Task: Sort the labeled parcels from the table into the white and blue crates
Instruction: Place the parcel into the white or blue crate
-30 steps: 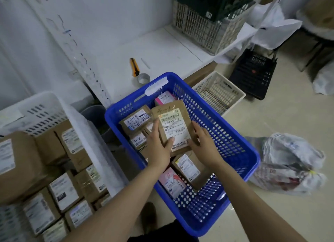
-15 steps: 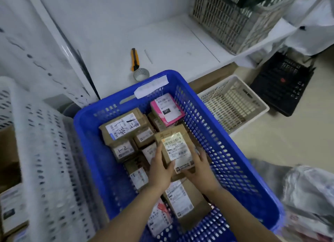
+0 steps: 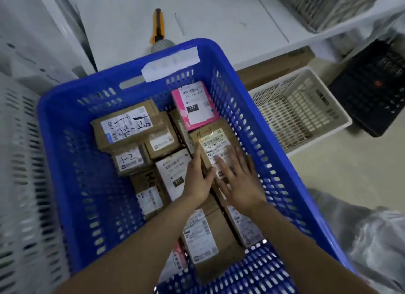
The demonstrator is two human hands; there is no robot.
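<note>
Both open hands, left (image 3: 198,179) and right (image 3: 238,182), press a stiff, seemingly light cardboard parcel (image 3: 215,144) (marked 4-1) into the blue crate (image 3: 65,162); best gripped by opposite edges.

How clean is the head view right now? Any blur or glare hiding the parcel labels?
Head view: the right hand is smeared by motion over the 4-1 parcel, whose label shows a small glare patch; the white crate at left is streaked by blur; the pink parcel reads fairly sharp; wide-angle bowing bends the blue crate rim.
</note>
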